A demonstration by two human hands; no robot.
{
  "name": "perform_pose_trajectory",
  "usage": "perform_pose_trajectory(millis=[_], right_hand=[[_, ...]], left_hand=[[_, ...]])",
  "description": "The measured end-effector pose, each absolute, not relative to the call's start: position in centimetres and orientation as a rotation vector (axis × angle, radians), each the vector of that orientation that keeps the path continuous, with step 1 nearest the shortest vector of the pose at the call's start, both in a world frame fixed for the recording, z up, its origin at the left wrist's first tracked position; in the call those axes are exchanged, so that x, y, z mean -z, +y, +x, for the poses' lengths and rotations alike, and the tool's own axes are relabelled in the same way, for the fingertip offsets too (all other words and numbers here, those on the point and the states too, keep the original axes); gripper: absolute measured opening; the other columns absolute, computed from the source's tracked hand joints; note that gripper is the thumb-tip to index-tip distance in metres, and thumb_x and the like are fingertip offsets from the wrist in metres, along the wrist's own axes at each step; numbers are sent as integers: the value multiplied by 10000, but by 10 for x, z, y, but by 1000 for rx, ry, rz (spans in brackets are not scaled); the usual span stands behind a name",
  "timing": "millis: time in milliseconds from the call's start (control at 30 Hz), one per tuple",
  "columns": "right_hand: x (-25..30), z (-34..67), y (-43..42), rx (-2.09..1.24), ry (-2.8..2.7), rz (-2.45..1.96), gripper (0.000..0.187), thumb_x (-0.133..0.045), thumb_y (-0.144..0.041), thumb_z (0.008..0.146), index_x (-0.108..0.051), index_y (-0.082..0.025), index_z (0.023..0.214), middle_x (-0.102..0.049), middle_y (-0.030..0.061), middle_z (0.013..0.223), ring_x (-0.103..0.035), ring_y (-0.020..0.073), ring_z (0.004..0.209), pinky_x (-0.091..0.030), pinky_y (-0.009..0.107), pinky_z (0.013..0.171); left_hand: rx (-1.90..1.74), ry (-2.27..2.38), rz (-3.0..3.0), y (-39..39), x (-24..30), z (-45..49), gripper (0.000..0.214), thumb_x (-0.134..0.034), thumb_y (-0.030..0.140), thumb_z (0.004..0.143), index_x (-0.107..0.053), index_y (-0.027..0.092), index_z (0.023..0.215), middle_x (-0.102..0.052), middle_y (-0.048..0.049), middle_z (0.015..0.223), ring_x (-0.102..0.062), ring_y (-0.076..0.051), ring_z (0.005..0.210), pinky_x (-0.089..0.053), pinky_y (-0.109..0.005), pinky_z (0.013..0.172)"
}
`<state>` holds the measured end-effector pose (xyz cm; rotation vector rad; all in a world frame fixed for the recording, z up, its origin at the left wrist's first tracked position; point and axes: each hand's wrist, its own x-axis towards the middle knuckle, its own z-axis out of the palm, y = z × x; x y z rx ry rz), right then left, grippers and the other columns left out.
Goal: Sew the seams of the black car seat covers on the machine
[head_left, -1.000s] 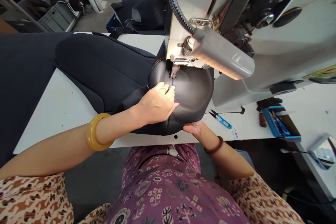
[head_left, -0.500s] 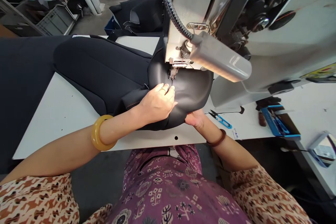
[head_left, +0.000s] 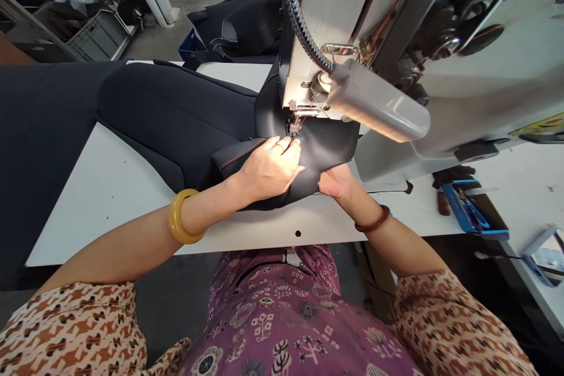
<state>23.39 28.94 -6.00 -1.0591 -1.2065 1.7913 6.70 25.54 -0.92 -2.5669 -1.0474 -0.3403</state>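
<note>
A black padded seat cover panel [head_left: 328,147] lies under the sewing machine's presser foot [head_left: 294,126], its curved end bunched around the machine. My left hand [head_left: 269,167] presses flat on the panel just before the foot, fingertips close to the needle area, beside a line of orange stitching [head_left: 242,154]. Below the panel's edge, my right hand [head_left: 337,181] holds the material from beneath, thumb and fingers partly hidden by it. The needle itself is hidden by the foot and machine.
The white sewing table [head_left: 106,200] carries more black cover material [head_left: 176,111] to the left. The machine head [head_left: 352,23] and its lamp [head_left: 379,100] loom overhead. A blue tool tray [head_left: 473,211] sits right; further dark covers [head_left: 238,23] lie behind.
The panel has shifted and turned under the foot, bringing the orange-stitched seam into view. Both hands moved up toward the machine, and my right wrist now covers the blue snips.
</note>
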Motion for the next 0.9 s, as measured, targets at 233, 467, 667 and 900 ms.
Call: perform_pose_trajectory(millis=[233,467,667,900], right_hand=[[38,227,285,-1833,-1176,-990,566,-277,-654,834,-645,-228,898,-670,79,892,-601,216,978,-536,385,838],[27,207,272,-1845,-987,-967,489,-336,-643,773,-587,-252,925,-652,76,871,-587,223,991,-537,374,848],[61,221,261,-1705,-811,-1123,248,-589,-309,528,-465,-254,735,-518,-26,654,-524,150,708,-504,277,659],[56,234,250,-1480,-975,-1052,238,-663,-300,568,-460,-216,661,-474,-51,621,-476,91,601,-431,214,534]], left_hand=[[442,-1010,-2529,236,8,47,459,-463,382,947,-585,61,1252,-634,-166,1255,-586,-283,1171,-456,-444,1005],[259,-1049,-2549,226,13,27,863,-673,499,779,-363,18,1425,-478,-245,1406,-473,-378,1284,-382,-557,1056],[99,-1123,-2619,231,22,38,696,-658,212,741,-436,70,1386,-414,-216,1467,-435,-347,1334,-409,-516,1057],[250,-1217,-2661,237,18,40,755,-628,232,704,-421,32,1402,-456,-222,1435,-460,-340,1312,-418,-471,1076]])
